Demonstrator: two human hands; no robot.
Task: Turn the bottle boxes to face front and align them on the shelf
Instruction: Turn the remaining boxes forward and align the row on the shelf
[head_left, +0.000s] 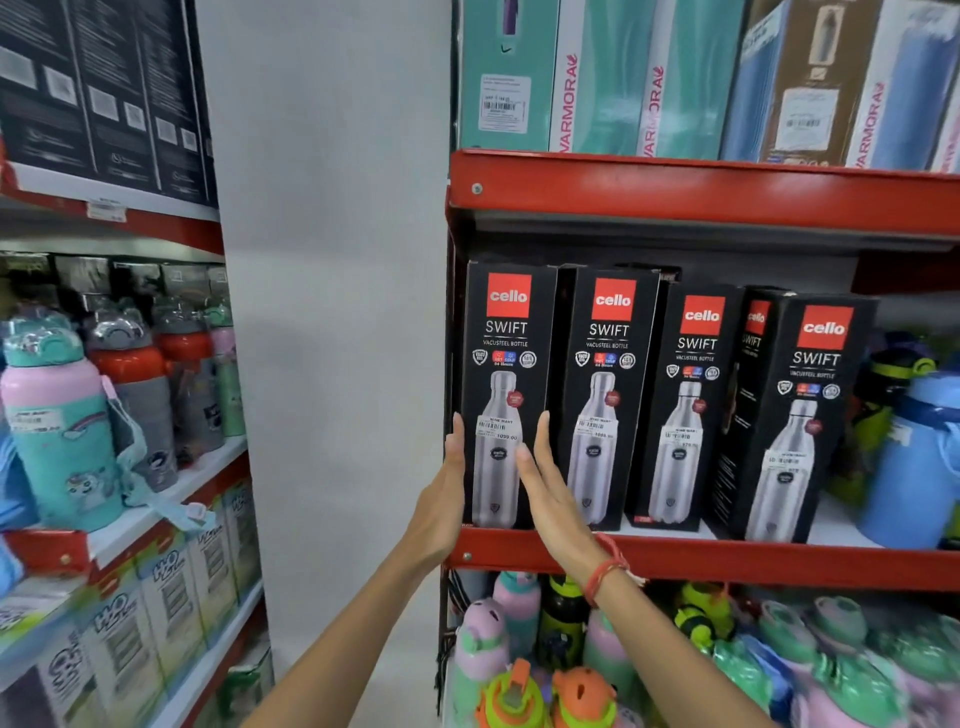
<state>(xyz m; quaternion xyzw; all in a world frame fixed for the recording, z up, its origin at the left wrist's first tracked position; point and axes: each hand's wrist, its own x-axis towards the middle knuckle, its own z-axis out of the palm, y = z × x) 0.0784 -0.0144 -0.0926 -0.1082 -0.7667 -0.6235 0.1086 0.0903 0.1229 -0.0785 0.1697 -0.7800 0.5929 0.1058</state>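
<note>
Red shelf (727, 558) — box (506, 395) between palms (441, 499)

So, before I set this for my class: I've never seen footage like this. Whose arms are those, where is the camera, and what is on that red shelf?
There is no machine here. One camera is worn on a person's head and looks forward and down, so the arms are the wearer's own. The left hand and right hand lie flat against either side of the leftmost box, pressing it rather than gripping it. It is one of several black bottle boxes standing on the red shelf. Most face front; the fourth box is turned, with its side panel showing. Loose colourful bottles fill the shelf below.
</note>
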